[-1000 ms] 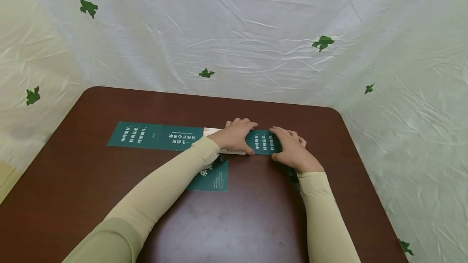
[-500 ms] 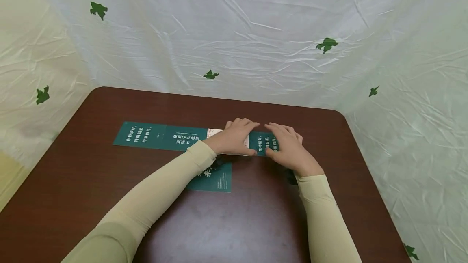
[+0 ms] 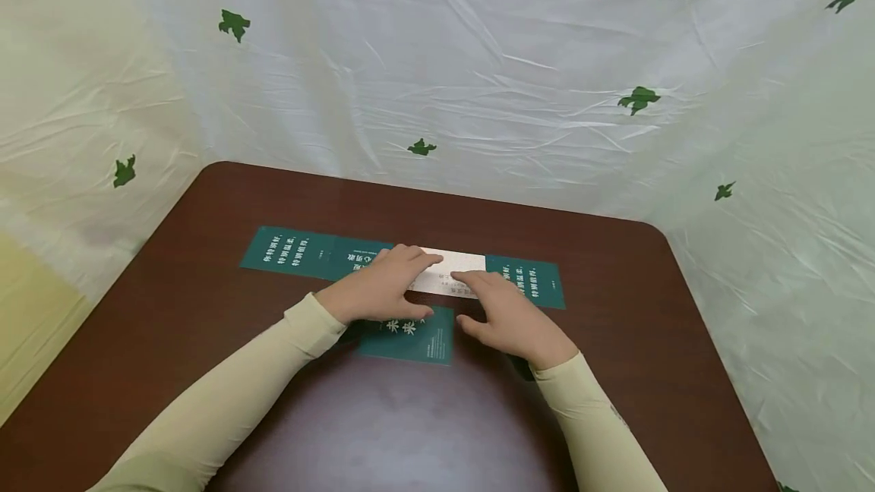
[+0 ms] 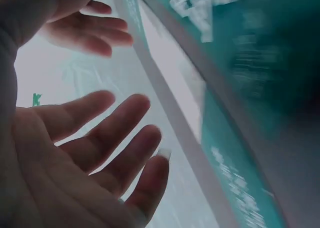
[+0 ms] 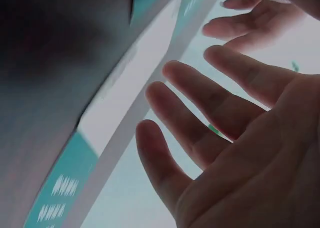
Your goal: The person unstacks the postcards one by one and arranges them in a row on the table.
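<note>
A row of flat printed cards lies across the far part of the table: a green card [image 3: 280, 250] at the left end, another green card [image 3: 344, 250] partly under my left hand, a white card [image 3: 466, 261], and a green card [image 3: 548, 288] at the right end. White characters mark the green ones. Nearer to me lies a separate green card [image 3: 425, 346]. My left hand [image 3: 376, 287] is over the row and this nearer card, fingers spread and holding nothing. The right hand [image 3: 516, 319], fingers extended, overlaps the white and right-end cards in the head view.
The dark brown table [image 3: 410, 431] has rounded far corners. Behind it and along both sides hangs a pale, wrinkled cloth [image 3: 519, 120] with green leaf-like prints. Light sleeves cover both forearms.
Both hands have drawn back from the row toward me and to the left, uncovering much of the white card and the right-end green card. The head view has shifted slightly.
</note>
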The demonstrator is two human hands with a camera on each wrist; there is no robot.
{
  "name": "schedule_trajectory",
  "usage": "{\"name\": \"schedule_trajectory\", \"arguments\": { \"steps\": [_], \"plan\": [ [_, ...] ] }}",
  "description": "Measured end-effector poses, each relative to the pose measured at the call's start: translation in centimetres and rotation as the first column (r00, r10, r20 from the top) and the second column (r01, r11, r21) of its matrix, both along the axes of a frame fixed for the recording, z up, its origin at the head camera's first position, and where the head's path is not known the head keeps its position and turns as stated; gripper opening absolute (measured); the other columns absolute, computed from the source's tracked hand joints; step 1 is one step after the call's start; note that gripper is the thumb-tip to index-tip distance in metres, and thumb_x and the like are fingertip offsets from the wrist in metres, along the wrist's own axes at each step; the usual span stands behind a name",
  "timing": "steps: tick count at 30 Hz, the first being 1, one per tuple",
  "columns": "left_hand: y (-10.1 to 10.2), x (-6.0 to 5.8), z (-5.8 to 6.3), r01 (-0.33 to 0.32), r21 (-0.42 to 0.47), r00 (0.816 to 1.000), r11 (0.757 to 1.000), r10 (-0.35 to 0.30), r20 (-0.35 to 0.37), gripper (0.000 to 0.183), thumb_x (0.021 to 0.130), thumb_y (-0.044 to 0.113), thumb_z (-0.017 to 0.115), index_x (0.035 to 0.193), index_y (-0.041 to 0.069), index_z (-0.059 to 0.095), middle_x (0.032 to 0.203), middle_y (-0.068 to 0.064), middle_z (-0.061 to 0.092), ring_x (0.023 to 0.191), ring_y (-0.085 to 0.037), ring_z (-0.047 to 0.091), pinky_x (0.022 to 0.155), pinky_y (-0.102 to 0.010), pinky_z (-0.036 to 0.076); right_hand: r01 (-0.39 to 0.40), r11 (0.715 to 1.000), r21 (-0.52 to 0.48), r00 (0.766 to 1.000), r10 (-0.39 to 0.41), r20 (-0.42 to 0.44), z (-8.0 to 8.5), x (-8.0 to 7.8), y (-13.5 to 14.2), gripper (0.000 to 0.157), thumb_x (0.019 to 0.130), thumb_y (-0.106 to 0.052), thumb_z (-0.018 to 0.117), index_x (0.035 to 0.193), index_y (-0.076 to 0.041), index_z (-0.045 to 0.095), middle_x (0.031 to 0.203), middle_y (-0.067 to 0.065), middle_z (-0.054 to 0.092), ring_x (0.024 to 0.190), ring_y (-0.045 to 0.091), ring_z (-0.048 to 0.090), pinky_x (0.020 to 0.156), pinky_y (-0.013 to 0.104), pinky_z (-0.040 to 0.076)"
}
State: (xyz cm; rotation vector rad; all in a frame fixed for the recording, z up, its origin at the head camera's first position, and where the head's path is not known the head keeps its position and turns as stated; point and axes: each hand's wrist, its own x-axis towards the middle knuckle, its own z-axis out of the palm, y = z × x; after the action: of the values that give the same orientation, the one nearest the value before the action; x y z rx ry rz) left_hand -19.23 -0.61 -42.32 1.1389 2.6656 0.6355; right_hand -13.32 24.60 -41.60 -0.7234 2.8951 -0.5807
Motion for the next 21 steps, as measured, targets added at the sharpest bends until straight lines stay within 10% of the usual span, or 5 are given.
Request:
{"name": "schedule_trajectory", "arguments": {
  "steps": [9, 21],
  "plan": [
    [-5.3, 3.3, -1.1, 0.017, -0.058, 0.999, 0.998, -0.014, 0.051, 0.085, 0.087, 0.041, 0.087, 0.159, 0.013, 0.052, 0.141, -0.006, 0.063, 0.132, -0.025, 0.054, 0.113, -0.049, 0.047, -0.108, 0.993, 0.049, 0.994, 0.107, 0.015, -1.2, 2.2, -3.7, 0.075, 0.092, -0.034, 0.084, 0.157, -0.011, 0.055, 0.153, 0.009, 0.061, 0.143, 0.030, 0.056, 0.121, 0.053, 0.045],
    [-6.2, 3.9, -1.0, -0.005, -0.140, 0.998, 0.990, 0.013, 0.060, 0.094, 0.082, 0.039, 0.094, 0.161, 0.014, 0.050, 0.140, -0.006, 0.056, 0.124, -0.025, 0.052, 0.106, -0.044, 0.050, -0.104, 0.992, 0.074, 0.995, 0.103, 0.013, -1.9, 2.1, -4.2, 0.081, 0.086, -0.042, 0.089, 0.155, -0.012, 0.058, 0.151, 0.005, 0.062, 0.142, 0.026, 0.057, 0.121, 0.053, 0.044]
  ]
}}
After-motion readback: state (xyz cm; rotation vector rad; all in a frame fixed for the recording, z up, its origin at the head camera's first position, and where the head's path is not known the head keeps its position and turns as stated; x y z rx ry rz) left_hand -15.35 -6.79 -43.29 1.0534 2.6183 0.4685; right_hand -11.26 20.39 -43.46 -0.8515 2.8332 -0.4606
